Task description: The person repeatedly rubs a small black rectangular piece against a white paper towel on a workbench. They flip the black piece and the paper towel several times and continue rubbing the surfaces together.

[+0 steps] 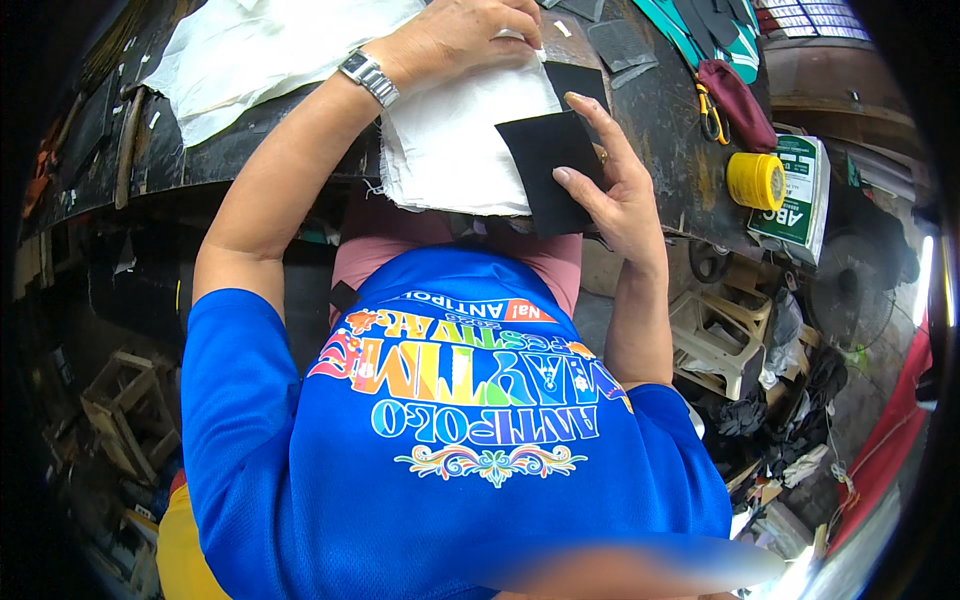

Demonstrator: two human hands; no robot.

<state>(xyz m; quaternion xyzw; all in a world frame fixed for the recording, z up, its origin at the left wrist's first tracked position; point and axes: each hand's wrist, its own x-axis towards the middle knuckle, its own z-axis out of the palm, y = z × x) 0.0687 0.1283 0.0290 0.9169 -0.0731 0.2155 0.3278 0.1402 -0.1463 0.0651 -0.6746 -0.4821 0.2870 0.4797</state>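
My left hand [465,38], a metal watch on its wrist, lies over the far part of a stack of white cloth [455,150]. Its fingers are curled together; what they hold, if anything, is hidden. On the right, my right hand [625,195] grips a flat black piece of sheet material [548,165], thumb on top and fingers partly behind it. This piece overlaps the stack's right edge and hangs slightly tilted near the table's front edge. Behind it, a second black piece [575,82] lies on the dark table [665,150].
More white cloth [260,60] spreads at the table's far left. Grey scraps [622,48] lie at the back. To the right are yellow-handled scissors [710,115], a maroon pouch [738,105], a yellow tub [755,181] and a green-and-white pack [795,195]. A stool [715,335] stands below.
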